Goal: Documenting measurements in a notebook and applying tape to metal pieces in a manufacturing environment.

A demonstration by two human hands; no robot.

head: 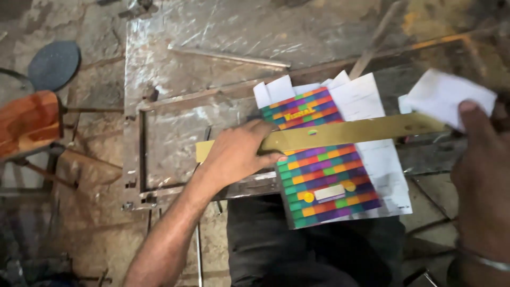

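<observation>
Head view, looking straight down: the left hand (239, 154) lies flat, palm down, fingers together, pressing on a long brass-coloured ruler (340, 134) that runs left to right across the scene. Under that ruler sits a notebook (324, 175) with a bright cover of green, purple, red and orange blocks, tilted a little, its near end hanging over the person's dark trousers (313, 250). Loose white paper sheets (372, 127) fan out from beneath the notebook on its far and right sides. Over on the right, the right hand (481, 175) is raised close to the camera, thumb clamped on a white slip of paper (446, 98) that hovers above the ruler's right end; a metal bangle (489, 260) rings that wrist. Everything rests on a scratched metal sheet (223, 32) with a welded steel frame (143, 159) on top. At far left, a round grey stool seat (53, 64) and, nearer, an orange wooden block (29, 122) stand on the workshop floor.
</observation>
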